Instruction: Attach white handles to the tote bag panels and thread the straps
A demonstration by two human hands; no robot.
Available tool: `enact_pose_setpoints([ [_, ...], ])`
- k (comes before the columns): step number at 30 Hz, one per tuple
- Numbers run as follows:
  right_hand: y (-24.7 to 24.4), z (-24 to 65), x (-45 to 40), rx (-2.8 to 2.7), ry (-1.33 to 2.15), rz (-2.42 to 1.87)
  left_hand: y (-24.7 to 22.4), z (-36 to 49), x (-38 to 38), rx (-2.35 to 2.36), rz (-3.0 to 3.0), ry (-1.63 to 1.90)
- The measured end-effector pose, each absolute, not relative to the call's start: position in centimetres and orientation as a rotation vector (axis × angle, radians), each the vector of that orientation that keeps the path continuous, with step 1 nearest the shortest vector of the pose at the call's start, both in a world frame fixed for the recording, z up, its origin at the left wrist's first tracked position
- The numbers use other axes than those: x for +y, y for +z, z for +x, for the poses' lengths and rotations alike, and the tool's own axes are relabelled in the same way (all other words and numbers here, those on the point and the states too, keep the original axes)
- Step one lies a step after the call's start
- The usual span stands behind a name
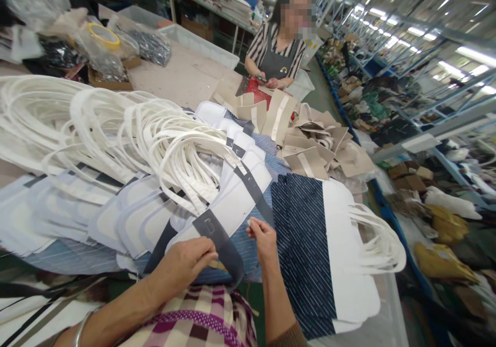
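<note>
My left hand [188, 259] is closed, fingers curled at the near edge of a white bag panel [222, 210] with a dark strap [210, 224] across it. What its fingers grip, if anything, is hidden. To the right, my right hand [263, 238] is raised with thumb and fingers pinched. A tiny pale bit shows at its fingertips, too small to name. Beyond the panel, white looped handles [174, 145] lie in a thick bundle over a row of similar white panels [143, 215]. Dark blue striped fabric [300, 254] lies right of my right hand.
Beige pieces with pale strips [306, 163] are heaped farther back. A co-worker [277, 52] stands behind them, hands together around a small object. White panels with handles [349, 254] lie at the right. Yellow tape [104, 35], plastic bags [149, 47] and a clear bin [201, 44] sit at the back left.
</note>
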State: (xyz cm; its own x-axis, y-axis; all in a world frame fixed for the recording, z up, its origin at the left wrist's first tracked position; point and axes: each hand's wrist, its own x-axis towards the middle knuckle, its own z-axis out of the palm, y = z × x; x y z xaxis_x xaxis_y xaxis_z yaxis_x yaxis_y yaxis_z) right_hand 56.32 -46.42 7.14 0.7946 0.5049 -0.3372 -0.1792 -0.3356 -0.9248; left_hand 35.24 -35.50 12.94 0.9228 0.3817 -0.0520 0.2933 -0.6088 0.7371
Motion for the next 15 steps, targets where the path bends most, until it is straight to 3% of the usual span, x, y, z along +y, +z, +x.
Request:
enact_pose_setpoints([
  [6, 5.3, 57.3, -44.1, -0.275, 0.730, -1.826, 9.4, 34.6, -34.0, 0.564, 2.339, 0.017],
  [15, 5.2, 58.8, -43.7, -0.422, 0.761, -2.053, 8.3, 34.6, -33.8, 0.545, 2.304, 0.011],
])
